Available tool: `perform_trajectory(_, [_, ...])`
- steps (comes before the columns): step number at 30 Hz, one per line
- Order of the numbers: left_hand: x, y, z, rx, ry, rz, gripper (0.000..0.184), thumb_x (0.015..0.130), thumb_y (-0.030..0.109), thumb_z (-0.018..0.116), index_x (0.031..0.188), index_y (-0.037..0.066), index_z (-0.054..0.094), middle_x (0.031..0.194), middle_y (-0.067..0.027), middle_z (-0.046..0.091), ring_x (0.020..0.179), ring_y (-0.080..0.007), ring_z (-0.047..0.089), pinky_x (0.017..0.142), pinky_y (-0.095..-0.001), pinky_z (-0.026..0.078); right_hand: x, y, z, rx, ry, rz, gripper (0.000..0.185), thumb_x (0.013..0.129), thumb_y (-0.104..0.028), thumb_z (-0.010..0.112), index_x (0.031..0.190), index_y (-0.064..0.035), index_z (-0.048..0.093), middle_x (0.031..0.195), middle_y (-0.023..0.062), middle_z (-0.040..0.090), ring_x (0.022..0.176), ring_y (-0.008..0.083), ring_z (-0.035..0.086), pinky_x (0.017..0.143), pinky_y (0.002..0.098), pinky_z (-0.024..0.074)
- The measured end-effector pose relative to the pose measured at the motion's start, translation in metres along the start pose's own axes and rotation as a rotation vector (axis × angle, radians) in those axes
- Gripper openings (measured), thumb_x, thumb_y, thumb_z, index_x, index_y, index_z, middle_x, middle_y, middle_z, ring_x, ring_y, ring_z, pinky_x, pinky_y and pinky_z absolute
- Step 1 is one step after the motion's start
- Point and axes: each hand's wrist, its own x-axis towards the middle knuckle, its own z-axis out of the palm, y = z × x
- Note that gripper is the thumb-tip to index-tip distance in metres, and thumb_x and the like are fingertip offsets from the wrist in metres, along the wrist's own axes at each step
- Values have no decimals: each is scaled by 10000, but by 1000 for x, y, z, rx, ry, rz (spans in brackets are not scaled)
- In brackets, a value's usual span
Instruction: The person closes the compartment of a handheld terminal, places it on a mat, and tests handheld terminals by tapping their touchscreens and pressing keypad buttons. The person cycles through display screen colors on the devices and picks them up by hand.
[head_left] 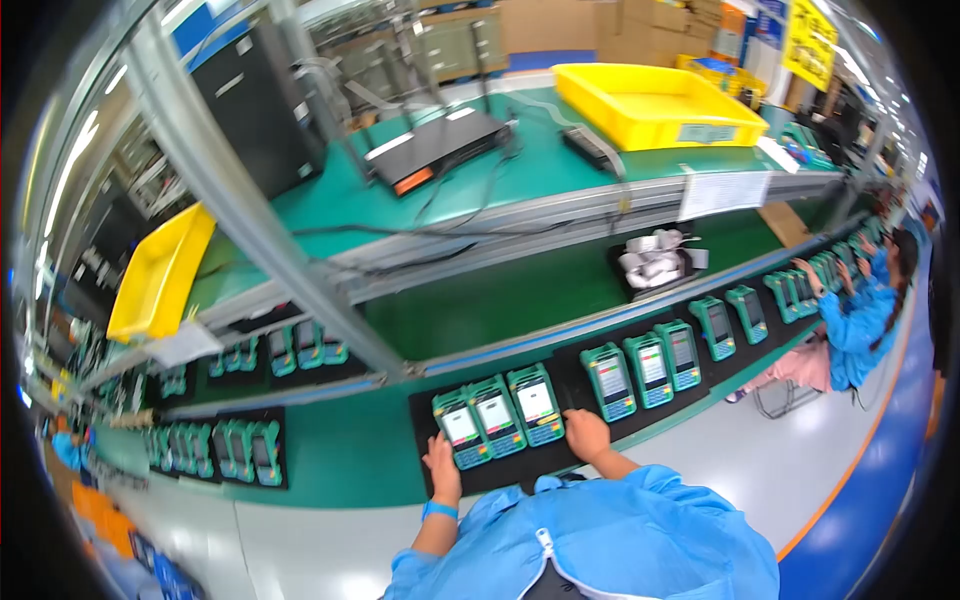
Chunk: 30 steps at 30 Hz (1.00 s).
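Note:
My left hand (442,470) lies against the lower left side of a green handheld device (461,428) with a lit white screen, its fingers apart. Beside that device stand a second lit one (496,416) and a third (537,402), all on a black mat (428,412). My right hand (587,434) is just right of the third device's keypad, fingers curled; whether they hold anything is hidden. Farther right, three more devices, one of them lit (654,370), rest on another black mat (572,368).
A metal post (265,215) slants down at the left. The upper shelf holds a black router (437,143) and a yellow tray (655,105). Right, a co-worker in a blue smock (858,325) sits by more devices. Other devices (235,450) lie left.

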Motion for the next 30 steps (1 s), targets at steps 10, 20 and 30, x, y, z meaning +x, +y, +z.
perform_trajectory(10, [-2, 17, 0, -108, 30, -46, 540, 1088, 431, 356, 1525, 137, 475, 1584, -138, 431, 1567, -324, 151, 1227, -511, -113, -2, 0, 1, 47, -3, -57, 242, 897, -95, 627, 1138, -69, 634, 955, 150, 647, 927, 373, 639, 793, 472, 516])
perform_trajectory(20, [-3, 19, 1, -113, 40, -38, 525, 1083, 413, 395, 1523, 140, 478, 1586, -153, 424, 1565, -331, 151, 1225, -515, -117, 0, 2, 3, 54, 20, -82, 238, 888, -86, 631, 1125, -64, 630, 948, 149, 646, 915, 369, 642, 780, 466, 518])
perform_trajectory(30, [-5, 24, 9, 186, 0, 48, 1080, 803, 539, 801, 1585, 32, 254, 1590, -223, 338, 1530, -388, 199, 1230, -566, -46, 1, 3, 3, 36, 14, -82, 242, 898, -115, 627, 1135, -69, 645, 945, 132, 660, 899, 347, 654, 762, 454, 530])
